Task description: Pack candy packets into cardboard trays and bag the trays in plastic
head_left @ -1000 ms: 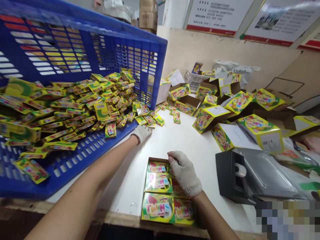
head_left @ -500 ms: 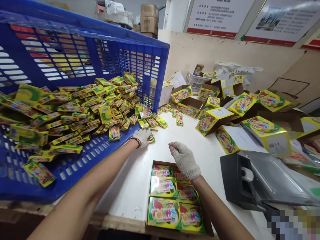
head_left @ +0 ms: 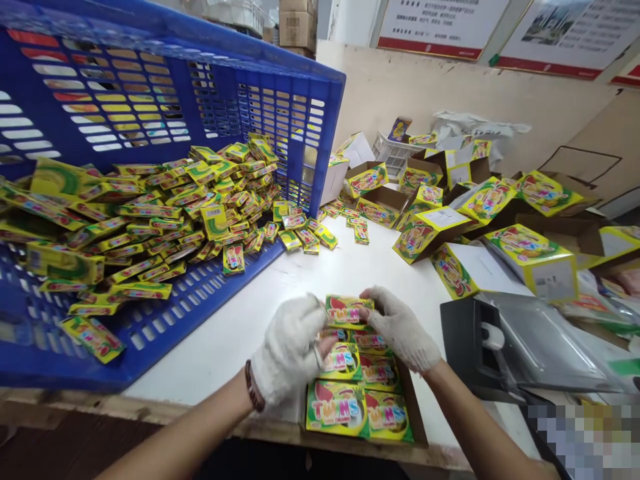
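Both of my hands wear white knit gloves and meet over a shallow cardboard tray (head_left: 417, 430) at the table's near edge. Between them they hold one small yellow "Twins" packet (head_left: 346, 311) just above the tray's far end. My left hand (head_left: 289, 350) grips the packet's left side with fingers curled. On the packet's right side my right hand (head_left: 400, 328) pinches it. Several matching packets (head_left: 336, 407) lie flat in rows inside the tray.
A big blue plastic crate (head_left: 210, 100) lies tipped on the left, spilling a heap of small yellow packets (head_left: 165, 207) onto the white table (head_left: 235, 327). Open yellow cartons (head_left: 530, 263) crowd the back right. A black tape dispenser (head_left: 475, 343) stands right of the tray.
My left hand drew back from the spilled heap near the crate with one packet and brought it to the tray. My right hand rose from the tray and took the packet's other side.
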